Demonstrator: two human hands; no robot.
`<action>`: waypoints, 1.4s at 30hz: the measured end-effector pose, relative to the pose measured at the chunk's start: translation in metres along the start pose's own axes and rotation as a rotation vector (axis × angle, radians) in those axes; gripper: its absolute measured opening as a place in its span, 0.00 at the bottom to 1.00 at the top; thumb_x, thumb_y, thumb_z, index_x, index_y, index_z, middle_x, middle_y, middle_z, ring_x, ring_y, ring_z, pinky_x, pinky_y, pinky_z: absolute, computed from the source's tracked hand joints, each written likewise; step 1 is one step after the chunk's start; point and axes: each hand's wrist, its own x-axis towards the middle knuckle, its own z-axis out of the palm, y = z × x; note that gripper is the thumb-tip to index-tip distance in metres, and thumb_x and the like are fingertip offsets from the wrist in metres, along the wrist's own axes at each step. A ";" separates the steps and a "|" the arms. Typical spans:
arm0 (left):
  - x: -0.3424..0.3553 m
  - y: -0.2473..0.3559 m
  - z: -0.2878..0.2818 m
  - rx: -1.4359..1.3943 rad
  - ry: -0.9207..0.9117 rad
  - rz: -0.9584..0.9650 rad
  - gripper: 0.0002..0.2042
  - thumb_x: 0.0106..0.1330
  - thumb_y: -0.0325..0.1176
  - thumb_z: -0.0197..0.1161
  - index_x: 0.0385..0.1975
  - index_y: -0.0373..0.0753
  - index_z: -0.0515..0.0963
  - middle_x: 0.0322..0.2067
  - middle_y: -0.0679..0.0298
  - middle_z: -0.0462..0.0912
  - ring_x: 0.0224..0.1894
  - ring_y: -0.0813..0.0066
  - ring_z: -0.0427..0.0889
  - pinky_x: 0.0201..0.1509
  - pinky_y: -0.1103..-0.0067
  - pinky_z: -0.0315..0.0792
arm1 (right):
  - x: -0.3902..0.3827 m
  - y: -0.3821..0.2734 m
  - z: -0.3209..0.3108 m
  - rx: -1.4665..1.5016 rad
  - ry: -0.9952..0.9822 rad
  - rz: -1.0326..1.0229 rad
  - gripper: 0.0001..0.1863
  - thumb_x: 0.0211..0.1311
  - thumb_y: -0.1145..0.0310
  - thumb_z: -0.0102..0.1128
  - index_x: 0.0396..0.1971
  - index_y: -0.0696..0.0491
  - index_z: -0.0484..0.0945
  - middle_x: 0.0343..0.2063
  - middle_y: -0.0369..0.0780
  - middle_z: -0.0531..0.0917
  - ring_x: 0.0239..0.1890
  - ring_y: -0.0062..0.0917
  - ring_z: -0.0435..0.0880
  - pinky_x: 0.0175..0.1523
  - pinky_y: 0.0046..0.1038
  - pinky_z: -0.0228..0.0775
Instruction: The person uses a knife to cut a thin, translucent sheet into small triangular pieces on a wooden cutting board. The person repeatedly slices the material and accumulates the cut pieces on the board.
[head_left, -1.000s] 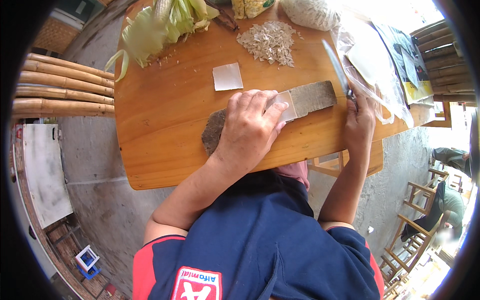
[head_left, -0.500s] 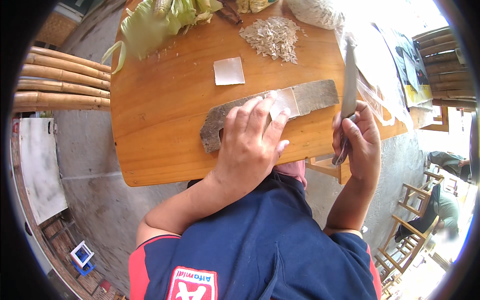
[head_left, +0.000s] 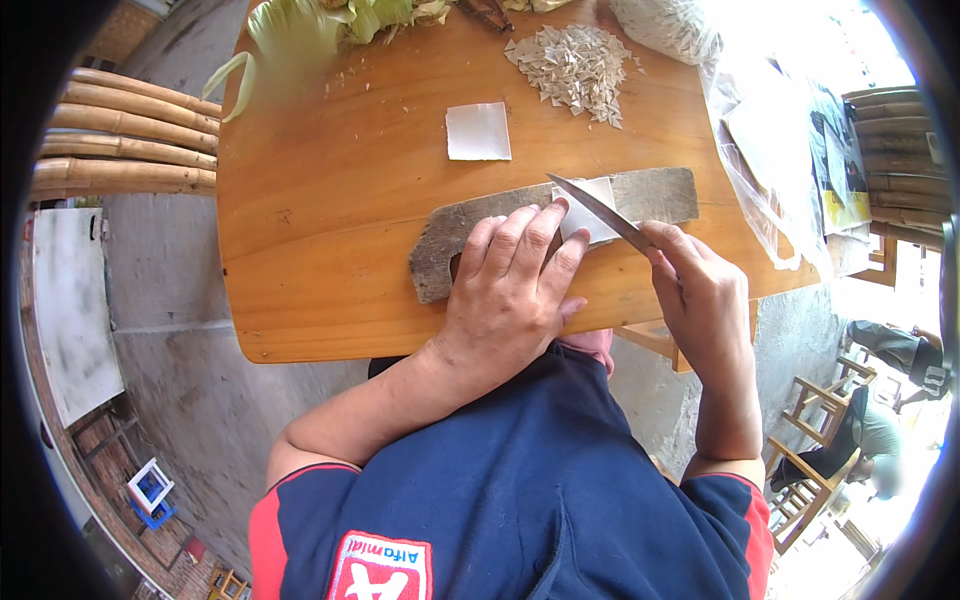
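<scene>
Palm down, my left hand [head_left: 505, 295] rests over a weathered wooden board [head_left: 655, 195] near the table's front edge, fingers stretched out. Its fingertips touch a thin white square piece [head_left: 603, 188] lying on the board; I cannot tell its material. My right hand [head_left: 705, 300] is closed round a knife [head_left: 605, 212], its handle mostly hidden in the grip. The blade slants across the white piece, tip pointing to the far left; whether it touches is unclear. Beyond the board lies another white square [head_left: 478, 132]. A pile of small white cut bits [head_left: 580, 75] sits farther back.
The wooden table [head_left: 320, 240] has corn husks [head_left: 375, 20] at its far left and a plastic bag of white bits [head_left: 665, 25] at the back. Clear plastic [head_left: 755, 190] lies along the right side. Bamboo railings [head_left: 135, 135] flank the table; a person [head_left: 885, 420] is at the right.
My right hand has swung the knife from upright, right of the board, down and left across the white square. My left hand stays on the board. The view has shifted slightly.
</scene>
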 end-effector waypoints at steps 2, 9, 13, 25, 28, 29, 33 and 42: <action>0.000 0.000 0.000 -0.001 0.002 0.003 0.31 0.58 0.45 0.74 0.61 0.42 0.77 0.64 0.54 0.70 0.66 0.56 0.68 0.69 0.59 0.62 | 0.002 -0.007 -0.004 0.004 -0.047 0.023 0.16 0.65 0.78 0.61 0.51 0.50 0.84 0.32 0.45 0.86 0.31 0.38 0.87 0.37 0.33 0.79; 0.001 -0.001 -0.001 -0.011 0.005 0.004 0.31 0.58 0.45 0.75 0.61 0.42 0.76 0.62 0.53 0.69 0.65 0.55 0.68 0.69 0.58 0.61 | 0.000 -0.005 -0.003 -0.047 -0.049 -0.011 0.24 0.60 0.78 0.65 0.56 0.44 0.84 0.26 0.38 0.81 0.28 0.32 0.84 0.33 0.32 0.76; 0.000 -0.002 0.000 -0.018 0.006 0.005 0.31 0.59 0.46 0.75 0.61 0.42 0.76 0.62 0.53 0.70 0.65 0.55 0.67 0.69 0.58 0.61 | -0.001 -0.006 -0.005 -0.076 -0.078 0.000 0.26 0.59 0.80 0.63 0.57 0.43 0.84 0.23 0.39 0.78 0.25 0.31 0.82 0.32 0.33 0.75; -0.001 0.000 0.000 0.104 -0.047 0.071 0.30 0.58 0.48 0.72 0.63 0.54 0.77 0.62 0.55 0.71 0.65 0.57 0.67 0.70 0.57 0.61 | -0.010 -0.013 -0.005 -0.290 -0.172 -0.059 0.34 0.56 0.77 0.62 0.66 0.43 0.76 0.28 0.38 0.75 0.28 0.31 0.82 0.32 0.34 0.77; 0.001 0.003 -0.006 0.149 -0.112 0.058 0.32 0.57 0.50 0.73 0.64 0.56 0.77 0.63 0.55 0.70 0.66 0.58 0.66 0.71 0.57 0.59 | -0.010 -0.008 -0.004 -0.283 -0.162 -0.077 0.34 0.56 0.77 0.62 0.66 0.43 0.76 0.28 0.38 0.75 0.29 0.32 0.82 0.32 0.34 0.77; 0.001 0.005 -0.007 0.162 -0.125 0.051 0.33 0.56 0.51 0.73 0.65 0.56 0.76 0.63 0.55 0.70 0.67 0.59 0.66 0.71 0.57 0.59 | -0.010 -0.007 -0.004 -0.288 -0.159 -0.081 0.34 0.56 0.77 0.62 0.66 0.43 0.76 0.28 0.38 0.75 0.29 0.32 0.82 0.32 0.34 0.77; 0.002 0.009 -0.011 0.160 -0.153 0.021 0.35 0.55 0.52 0.73 0.66 0.55 0.75 0.65 0.55 0.69 0.68 0.59 0.65 0.73 0.58 0.57 | -0.014 -0.005 -0.007 -0.279 -0.156 -0.079 0.33 0.58 0.78 0.62 0.66 0.43 0.76 0.28 0.38 0.75 0.29 0.32 0.82 0.32 0.34 0.77; 0.003 0.011 -0.012 0.164 -0.167 0.017 0.36 0.56 0.52 0.74 0.66 0.51 0.74 0.68 0.52 0.67 0.69 0.57 0.64 0.73 0.57 0.57 | -0.026 0.003 -0.009 -0.284 -0.137 -0.068 0.33 0.57 0.78 0.63 0.66 0.43 0.76 0.26 0.38 0.74 0.27 0.31 0.81 0.32 0.35 0.76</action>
